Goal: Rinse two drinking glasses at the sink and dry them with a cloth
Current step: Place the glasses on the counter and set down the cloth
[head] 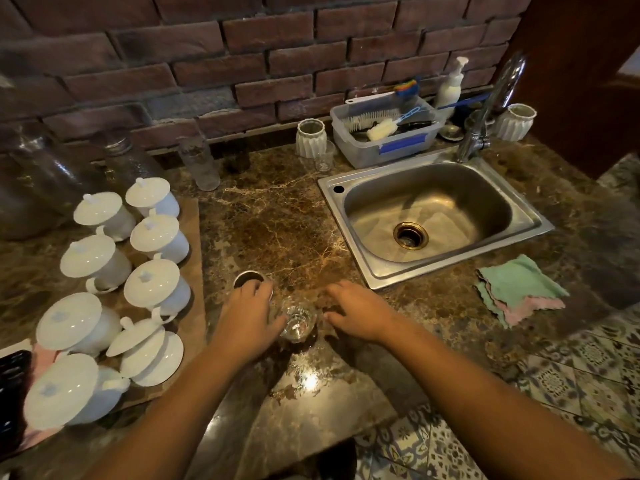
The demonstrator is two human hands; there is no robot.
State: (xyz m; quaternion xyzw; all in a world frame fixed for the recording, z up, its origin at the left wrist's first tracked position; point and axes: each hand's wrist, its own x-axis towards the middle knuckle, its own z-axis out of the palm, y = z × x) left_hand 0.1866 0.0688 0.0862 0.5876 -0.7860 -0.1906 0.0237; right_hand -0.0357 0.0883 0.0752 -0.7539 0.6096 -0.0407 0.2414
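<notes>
In the head view, a glossy brown marble counter [277,223] veined with cream fills the middle of the frame. Low centre, two small clear drinking glasses stand upright, mouths up: a near glass [297,318] with a thick round base, and a far glass [250,280] just above and left of it, its round rim dark inside. The left hand [250,315] reaches in palm down, fingers curled over the far glass's rim and thumb beside the near glass; whether it grips either, I cannot tell. The right hand [356,311] lies flat, fingers spread loosely, empty, just right of the near glass. A rectangular brushed-steel sink [433,216] sits at right centre; a scalloped green-and-pink cloth [519,289] lies folded below its right corner.
</notes>
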